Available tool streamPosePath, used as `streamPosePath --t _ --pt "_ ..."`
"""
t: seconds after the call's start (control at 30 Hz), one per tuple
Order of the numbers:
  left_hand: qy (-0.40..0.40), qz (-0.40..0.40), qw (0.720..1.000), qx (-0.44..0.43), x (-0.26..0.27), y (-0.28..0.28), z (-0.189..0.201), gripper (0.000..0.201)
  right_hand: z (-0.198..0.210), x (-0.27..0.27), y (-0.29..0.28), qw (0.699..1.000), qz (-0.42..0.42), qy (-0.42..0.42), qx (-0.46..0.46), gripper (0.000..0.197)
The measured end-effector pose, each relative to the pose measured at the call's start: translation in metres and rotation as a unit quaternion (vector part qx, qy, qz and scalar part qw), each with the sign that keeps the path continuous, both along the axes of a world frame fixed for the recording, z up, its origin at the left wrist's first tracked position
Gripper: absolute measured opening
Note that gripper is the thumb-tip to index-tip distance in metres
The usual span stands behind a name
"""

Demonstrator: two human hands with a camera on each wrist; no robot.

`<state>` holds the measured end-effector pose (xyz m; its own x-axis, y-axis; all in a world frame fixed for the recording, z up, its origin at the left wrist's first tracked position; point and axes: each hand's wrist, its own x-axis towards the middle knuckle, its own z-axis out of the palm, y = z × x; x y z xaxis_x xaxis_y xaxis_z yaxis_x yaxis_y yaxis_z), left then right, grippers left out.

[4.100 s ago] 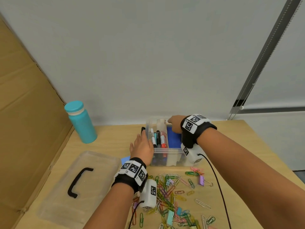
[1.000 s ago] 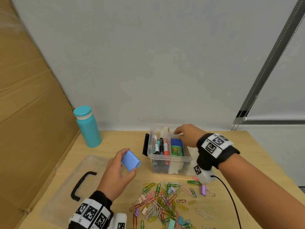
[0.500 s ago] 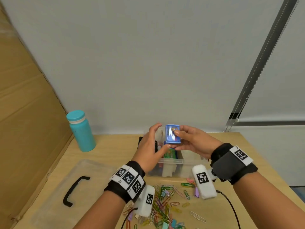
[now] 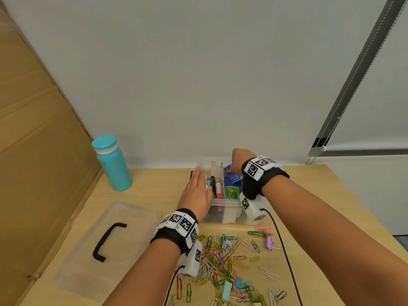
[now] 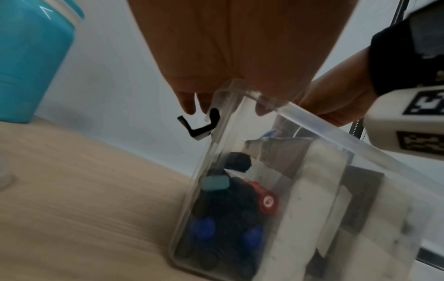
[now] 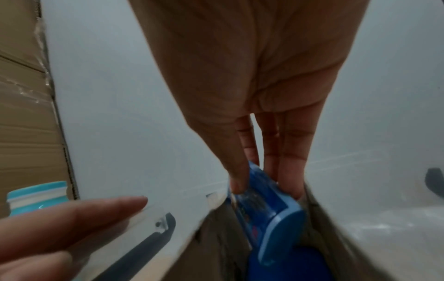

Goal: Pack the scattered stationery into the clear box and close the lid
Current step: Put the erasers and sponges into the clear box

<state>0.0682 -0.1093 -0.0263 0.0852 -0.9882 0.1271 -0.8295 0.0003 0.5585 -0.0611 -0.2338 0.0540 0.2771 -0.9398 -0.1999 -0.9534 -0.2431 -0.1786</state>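
The clear box stands at the back of the table with markers in its left part and a green item in its right part. My right hand pinches a small blue case between thumb and fingers and holds it tilted inside the right part's far end; the right wrist view shows the blue case in that pinch. My left hand lies flat with straight fingers on the box's left rim. The clear lid with a black handle lies at the left. Several paper clips are scattered in front.
A teal bottle stands at the back left. A cardboard sheet leans along the table's left side. A black side latch hangs open on the box. Cables run from both wrist cameras across the clips.
Half a second ago both hands held the blue case above the box. The right hand has since lowered it into the box, and the left hand has let go and settled on the left rim.
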Motion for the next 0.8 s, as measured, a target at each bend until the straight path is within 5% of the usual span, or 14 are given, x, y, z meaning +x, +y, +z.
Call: streamPosePath --t 0.23,0.57,0.63,0.73,0.8 --pt "0.010 0.003 1.000 -0.015 -0.001 0.000 -0.001 0.057 -0.030 0.007 -0.042 0.995 0.000 0.099 0.027 0.042" --pt "-0.005 0.003 1.000 -0.012 -0.002 0.001 0.000 0.055 0.020 0.010 0.011 0.967 0.069 0.237 0.056 0.040" --pt "-0.007 0.004 1.000 -0.013 -0.002 0.000 0.000 0.055 0.026 0.010 0.010 0.960 0.066 0.261 0.077 0.055" --pt "-0.010 0.006 1.000 -0.010 -0.002 0.000 0.000 0.055 0.001 0.007 -0.026 0.962 0.074 0.253 0.066 0.100" --pt "-0.012 0.006 1.000 -0.008 -0.002 0.000 0.000 0.055 -0.021 0.010 -0.052 0.964 0.045 0.248 0.089 0.082"
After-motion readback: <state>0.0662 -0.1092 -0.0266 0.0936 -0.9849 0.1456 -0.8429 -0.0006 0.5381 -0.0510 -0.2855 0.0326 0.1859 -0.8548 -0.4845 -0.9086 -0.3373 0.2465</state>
